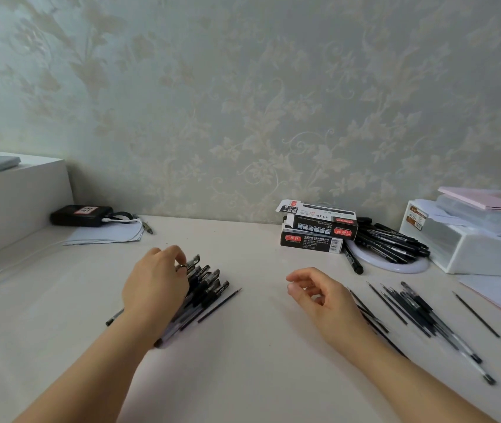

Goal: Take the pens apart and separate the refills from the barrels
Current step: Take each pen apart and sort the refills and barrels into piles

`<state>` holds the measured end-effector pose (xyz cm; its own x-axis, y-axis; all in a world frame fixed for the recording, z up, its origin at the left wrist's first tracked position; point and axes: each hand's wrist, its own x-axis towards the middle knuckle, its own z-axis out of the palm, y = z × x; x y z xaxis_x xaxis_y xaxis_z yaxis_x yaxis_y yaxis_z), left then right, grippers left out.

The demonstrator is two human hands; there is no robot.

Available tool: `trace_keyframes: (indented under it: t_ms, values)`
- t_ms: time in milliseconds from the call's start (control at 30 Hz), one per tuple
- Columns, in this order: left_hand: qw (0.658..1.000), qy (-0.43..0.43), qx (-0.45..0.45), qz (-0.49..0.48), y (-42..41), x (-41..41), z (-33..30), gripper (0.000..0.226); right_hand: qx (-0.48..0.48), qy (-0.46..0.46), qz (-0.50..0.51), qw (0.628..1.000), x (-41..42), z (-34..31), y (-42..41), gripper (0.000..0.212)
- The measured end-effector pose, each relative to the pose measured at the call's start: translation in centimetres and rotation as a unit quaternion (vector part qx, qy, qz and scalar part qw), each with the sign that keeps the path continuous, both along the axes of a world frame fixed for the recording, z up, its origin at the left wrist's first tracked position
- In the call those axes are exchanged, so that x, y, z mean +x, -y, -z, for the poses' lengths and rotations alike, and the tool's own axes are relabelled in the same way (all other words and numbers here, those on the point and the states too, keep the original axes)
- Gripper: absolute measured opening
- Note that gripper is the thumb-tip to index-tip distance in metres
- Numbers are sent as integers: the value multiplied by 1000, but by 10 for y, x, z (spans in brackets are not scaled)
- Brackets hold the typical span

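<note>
Black pens (203, 282) lie bunched in a slanted stack at centre left of the frame, and your left hand (154, 285) rests on top of them, fingers curled over the caps at the far end as if picking one out; whether it has truly gripped one I cannot tell. Your right hand (319, 296) hovers at centre right, loosely curled and holding nothing. A risk: the stack is tight, so pulling one pen could drag its neighbours and roll them across the worktop (252, 346). One thin refill (219, 305) lies just beside the stack's right edge and could get swept back under the pens, mixing the sorts. The other refills (401, 309) are fanned out at the right, near your right wrist, with a couple of clear barrels among them; a careless forearm would scatter them. The pens look slim and glossy, with dark caps and clips, pale lettering and clear bodies.
</note>
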<state>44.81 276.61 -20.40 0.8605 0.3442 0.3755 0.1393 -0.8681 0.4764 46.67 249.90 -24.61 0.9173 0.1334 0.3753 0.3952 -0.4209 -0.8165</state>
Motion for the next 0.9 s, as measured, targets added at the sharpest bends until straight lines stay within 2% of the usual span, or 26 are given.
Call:
trace_keyframes:
  t_ms: [233,367,500,600,700,800,900]
  values:
    - [999,-28,20,3,1,2,5,23,-4,4,3,1000,-2,-1,-1,5]
    - [999,4,32,6,3,4,2,24,5,8,4,1000,-4,-3,-1,6]
    - [990,80,45,109,28,-2,1,19,-6,24,24,999,-5,-10,1,11]
    - [970,78,44,227,57,-10,14,16,-51,62,86,993,0,-23,15,10]
    - [953,52,32,297,75,-13,28,13,-153,69,200,965,5,-35,48,7]
    - [948,48,27,314,79,-10,34,12,-251,29,297,921,6,-40,91,6]
    - [948,54,26,311,77,-7,36,13,-279,-20,359,890,6,-42,124,1]
